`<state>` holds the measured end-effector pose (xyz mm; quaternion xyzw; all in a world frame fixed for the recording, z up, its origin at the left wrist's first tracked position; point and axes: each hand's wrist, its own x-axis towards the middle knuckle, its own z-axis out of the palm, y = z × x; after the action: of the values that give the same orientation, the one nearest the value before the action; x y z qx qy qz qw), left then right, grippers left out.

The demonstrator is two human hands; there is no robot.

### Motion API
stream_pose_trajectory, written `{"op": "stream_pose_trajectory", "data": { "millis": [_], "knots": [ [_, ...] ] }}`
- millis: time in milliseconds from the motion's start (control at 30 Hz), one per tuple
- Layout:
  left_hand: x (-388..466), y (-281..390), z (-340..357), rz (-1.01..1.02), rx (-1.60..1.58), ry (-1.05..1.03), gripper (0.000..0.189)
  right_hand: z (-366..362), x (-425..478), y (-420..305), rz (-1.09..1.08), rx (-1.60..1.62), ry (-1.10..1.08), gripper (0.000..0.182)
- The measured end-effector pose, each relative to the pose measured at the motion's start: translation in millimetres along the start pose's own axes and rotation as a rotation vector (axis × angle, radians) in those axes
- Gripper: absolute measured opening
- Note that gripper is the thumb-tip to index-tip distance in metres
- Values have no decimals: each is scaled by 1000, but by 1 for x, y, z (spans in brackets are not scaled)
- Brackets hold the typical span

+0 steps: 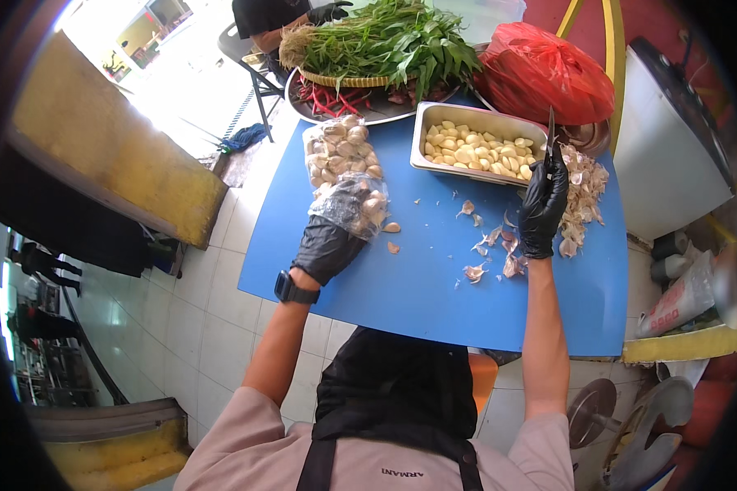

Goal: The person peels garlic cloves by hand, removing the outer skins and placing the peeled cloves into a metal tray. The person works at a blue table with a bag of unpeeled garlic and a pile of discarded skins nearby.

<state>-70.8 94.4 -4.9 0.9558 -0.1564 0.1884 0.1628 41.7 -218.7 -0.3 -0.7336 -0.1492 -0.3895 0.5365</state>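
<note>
My left hand [335, 236], in a black glove, reaches into the mouth of a clear plastic bag [344, 153] of unpeeled garlic cloves. Plastic and cloves cover its fingers, so their grip is hidden. Two loose cloves [392, 228] lie just right of that wrist. My right hand [542, 212], also gloved in black, holds a small knife [551, 132] with the blade pointing up and away from me. Close to its left stands a steel pan [419, 144] of peeled garlic cloves [473, 147]. Garlic skins [580, 184] are heaped beside the right hand, with more scraps [475, 272] scattered nearer me.
Behind the blue table's [405, 294] contents, a woven tray [356, 81] of leafy greens [393, 43] rests over a metal tray [374, 115] with red chillies [338, 101]. A red plastic bag [546, 73] sits at the back right. Another person's gloved hand [328, 12] shows beyond the greens.
</note>
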Motion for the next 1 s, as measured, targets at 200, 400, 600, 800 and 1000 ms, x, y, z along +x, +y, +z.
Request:
{"op": "stream_pose_trajectory", "data": {
  "millis": [200, 400, 600, 800, 1000],
  "knots": [
    [-29, 19, -15, -117, -99, 45, 53, 0, 1, 5, -17, -4, 29, 33],
    [-46, 29, 0, -162, -3, 143, 51, 1, 0, 7, -65, -22, 31, 34],
    [-58, 62, -2, -223, 80, 130, 45, 0, 0, 3, -33, -25, 1, 35],
    [-51, 58, 7, -185, -46, 210, 56, 2, -3, 6, -52, -37, 7, 34],
    [-10, 28, 18, 13, -121, 112, 52, 3, -4, 12, -12, -5, 5, 34]
  ]
}}
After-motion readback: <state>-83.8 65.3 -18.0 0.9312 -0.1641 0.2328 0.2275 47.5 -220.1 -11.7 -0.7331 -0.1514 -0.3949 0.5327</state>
